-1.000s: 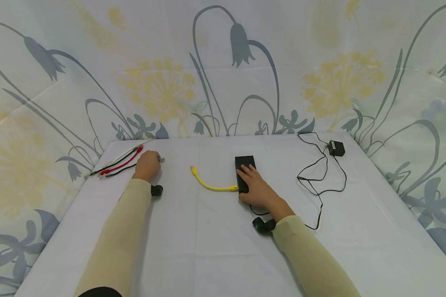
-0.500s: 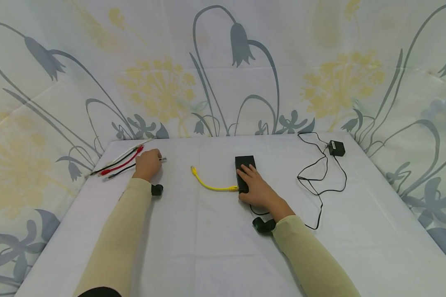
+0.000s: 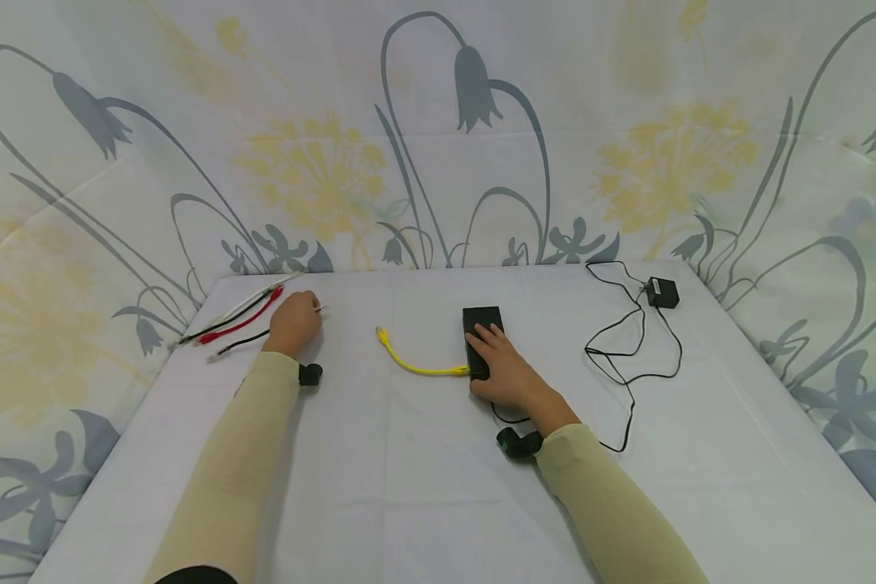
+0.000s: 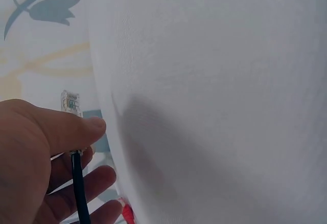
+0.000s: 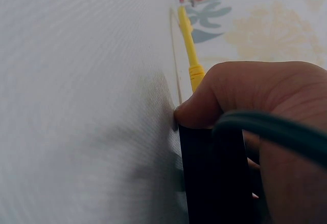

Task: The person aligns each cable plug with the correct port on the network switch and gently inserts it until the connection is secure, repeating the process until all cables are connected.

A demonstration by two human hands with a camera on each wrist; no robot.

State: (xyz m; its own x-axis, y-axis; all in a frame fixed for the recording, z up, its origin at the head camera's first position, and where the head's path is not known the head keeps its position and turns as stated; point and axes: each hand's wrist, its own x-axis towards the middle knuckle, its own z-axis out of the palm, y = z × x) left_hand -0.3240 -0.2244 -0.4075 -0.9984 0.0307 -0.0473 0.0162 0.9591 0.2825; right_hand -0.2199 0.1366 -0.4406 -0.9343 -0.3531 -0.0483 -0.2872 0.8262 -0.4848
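Note:
My left hand (image 3: pixel 295 320) pinches a short black Ethernet cable (image 3: pixel 246 341) between thumb and fingers at the table's far left. Its clear plug (image 4: pixel 70 102) sticks out past the thumb in the left wrist view, while the black lead hangs down across the fingers. My right hand (image 3: pixel 507 373) holds a black network switch (image 3: pixel 480 315) on the table, fingers spread over its top and thumb bent against its side. A short yellow Ethernet cable (image 3: pixel 418 371) runs left from the switch's side, its other plug lying loose. The palm hides much of the switch.
Beside the left hand lie a red cable (image 3: pixel 242 323), another black cable (image 3: pixel 219 327) and a white cable (image 3: pixel 263 290). A black power adapter (image 3: pixel 662 293) sits at the back right, its thin cord (image 3: pixel 631 379) looped toward the right forearm. A flowered cloth (image 3: pixel 438 130) hangs behind the table.
My left hand has edged slightly up and to the right with the black cable, whose trailing end has swung away from the other cables. My right hand stays on the switch.

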